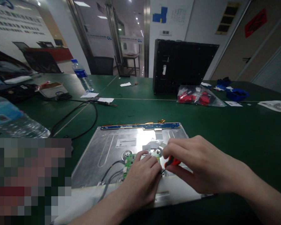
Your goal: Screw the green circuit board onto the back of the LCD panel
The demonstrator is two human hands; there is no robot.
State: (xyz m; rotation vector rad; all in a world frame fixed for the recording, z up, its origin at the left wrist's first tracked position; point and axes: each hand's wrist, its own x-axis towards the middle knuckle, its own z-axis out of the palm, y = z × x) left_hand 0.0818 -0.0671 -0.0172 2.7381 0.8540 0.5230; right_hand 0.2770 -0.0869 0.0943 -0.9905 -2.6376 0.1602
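A flat metal display panel (89,162) lies on the green table, with a blue circuit strip (140,126) along its far edge. Near its middle sits a green circuit board (128,159), cables running from its left side. My left hand (145,165) rests on this board with bent fingers pressed onto it; its thumb is hidden. Just to the right, my right hand (192,162) grips an orange and black screwdriver (172,162) between thumb and fingers. The thin shaft points down-left toward the board's right edge beside my left fingers. What the tip touches is hidden.
Behind the panel stand a black case (182,65) and a plastic bag of red parts (199,95). A blue bowl (237,94) is far right. A soldering iron (106,103) with a looping cable, bottles (81,75) and a small box (53,90) are left. The lower-left corner is pixelated.
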